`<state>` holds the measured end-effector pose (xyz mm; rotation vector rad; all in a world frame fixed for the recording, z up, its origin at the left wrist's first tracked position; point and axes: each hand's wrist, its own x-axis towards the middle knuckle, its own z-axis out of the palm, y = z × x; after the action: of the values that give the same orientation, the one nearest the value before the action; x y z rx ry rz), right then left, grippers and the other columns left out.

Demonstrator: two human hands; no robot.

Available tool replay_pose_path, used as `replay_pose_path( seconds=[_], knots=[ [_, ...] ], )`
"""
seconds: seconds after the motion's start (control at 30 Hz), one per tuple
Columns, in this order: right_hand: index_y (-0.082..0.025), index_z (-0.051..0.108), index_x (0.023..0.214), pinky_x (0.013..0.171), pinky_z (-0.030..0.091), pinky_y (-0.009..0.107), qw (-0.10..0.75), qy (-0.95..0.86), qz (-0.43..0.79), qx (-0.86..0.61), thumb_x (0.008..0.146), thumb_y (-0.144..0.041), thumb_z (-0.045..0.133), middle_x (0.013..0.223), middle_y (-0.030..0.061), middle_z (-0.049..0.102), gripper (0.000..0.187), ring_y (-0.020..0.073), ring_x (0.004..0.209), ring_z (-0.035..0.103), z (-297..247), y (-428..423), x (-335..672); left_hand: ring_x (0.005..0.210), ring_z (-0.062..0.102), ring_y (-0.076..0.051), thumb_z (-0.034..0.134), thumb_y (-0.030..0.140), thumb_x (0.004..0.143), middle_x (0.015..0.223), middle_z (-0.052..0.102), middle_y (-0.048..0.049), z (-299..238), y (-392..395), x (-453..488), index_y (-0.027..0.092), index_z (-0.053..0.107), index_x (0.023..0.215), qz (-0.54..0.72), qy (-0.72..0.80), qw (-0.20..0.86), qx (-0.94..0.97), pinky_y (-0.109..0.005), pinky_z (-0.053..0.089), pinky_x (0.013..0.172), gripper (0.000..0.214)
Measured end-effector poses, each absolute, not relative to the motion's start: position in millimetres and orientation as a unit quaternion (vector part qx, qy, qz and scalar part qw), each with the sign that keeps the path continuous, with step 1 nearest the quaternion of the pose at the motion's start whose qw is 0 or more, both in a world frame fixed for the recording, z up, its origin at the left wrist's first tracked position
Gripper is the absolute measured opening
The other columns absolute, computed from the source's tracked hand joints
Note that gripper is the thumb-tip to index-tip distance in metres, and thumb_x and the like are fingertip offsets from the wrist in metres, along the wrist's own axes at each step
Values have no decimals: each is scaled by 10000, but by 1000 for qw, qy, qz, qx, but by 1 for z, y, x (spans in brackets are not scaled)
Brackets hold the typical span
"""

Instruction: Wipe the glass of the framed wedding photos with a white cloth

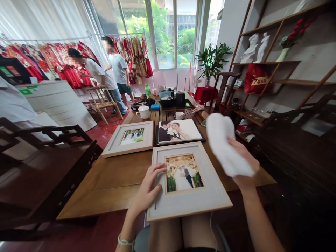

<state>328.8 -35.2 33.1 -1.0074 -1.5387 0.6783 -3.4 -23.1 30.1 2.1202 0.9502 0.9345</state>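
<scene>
A white-matted picture frame [210, 185] with a wedding photo rests tilted against the table's near edge and on my knees. My left hand [147, 190] lies flat on the frame's left side, fingers stretched out and pressing on the mat. My right hand [243, 164] is raised to the right of the frame, closed round a white cloth [223, 145] that hangs above the table's right edge. The cloth is clear of the frame.
On the wooden table [112, 182] lie a second framed photo [130, 138] and a dark-framed print [180, 131], with a white teapot [144, 112] and tea set behind. A dark wooden chair [52, 147] stands left, shelves [265, 87] right. Two people [110, 75] stand by a clothes rack.
</scene>
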Motion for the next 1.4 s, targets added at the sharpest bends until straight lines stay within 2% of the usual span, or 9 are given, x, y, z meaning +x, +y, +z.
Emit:
replay_pose_path(
  seconds=[0.1,0.2,0.3,0.4,0.5,0.63,0.77,1.17,1.4],
  knots=[
    [-218,623,1173,1084,339,578,464,-755,170,-431,770,-182,593,1251,122,641,406,303,1248,519,42,-17,325,1397,278,-289,452,106,822,1447,405,-86,32,-23,-6,244,532,1283,335,363,315,810,-523,185,1178,488],
    [-188,636,1153,1103,284,584,319,-856,5,-407,744,-81,545,1280,141,621,432,299,1297,467,49,8,316,1404,261,-287,422,118,854,1450,394,-85,32,-22,-8,248,516,1295,324,365,318,813,-524,173,1182,470],
    [-170,644,1136,1099,290,546,252,-884,-63,-388,735,-66,529,1267,129,636,430,287,1282,487,50,22,309,1408,243,-281,411,116,859,1447,390,-86,33,-23,-9,246,514,1275,315,362,319,817,-524,167,1182,448],
    [-188,653,1136,1059,337,504,263,-872,-45,-411,751,-123,553,1244,97,659,404,279,1230,538,48,26,306,1407,237,-273,406,106,851,1433,403,-83,34,-23,-9,242,525,1223,311,362,321,818,-525,175,1178,414],
    [-175,660,1153,1017,380,467,296,-845,-29,-444,750,-137,555,1264,115,645,418,280,1227,542,48,30,302,1398,255,-275,401,98,838,1404,438,-86,35,-24,-8,236,535,1182,317,360,324,815,-531,192,1171,394],
    [-169,677,1117,1031,359,488,322,-813,-23,-484,720,-126,547,1233,123,662,420,293,1225,542,46,37,295,1369,317,-286,422,100,810,1405,436,-101,33,-24,-6,221,526,1194,350,367,320,800,-535,217,1160,416],
    [-184,663,1138,1071,296,534,295,-817,-25,-496,691,-112,548,1258,123,646,468,299,1251,516,43,36,292,1385,290,-302,431,115,806,1421,418,-105,33,-23,-4,217,540,1218,355,370,306,802,-552,193,1166,438],
    [-141,632,1173,1104,243,574,193,-867,-29,-459,714,-64,525,1294,151,615,477,311,1296,457,54,12,287,1408,242,-306,417,155,871,1426,424,-100,27,-20,-9,231,516,1313,338,365,302,813,-562,180,1172,460],
    [-184,634,1172,1117,277,529,149,-896,88,-410,667,-78,544,1253,112,646,523,298,1266,494,73,-58,287,1408,245,-310,417,172,889,1447,410,-98,28,-20,-9,241,492,1358,337,364,300,815,-565,173,1175,480]
  ],
)
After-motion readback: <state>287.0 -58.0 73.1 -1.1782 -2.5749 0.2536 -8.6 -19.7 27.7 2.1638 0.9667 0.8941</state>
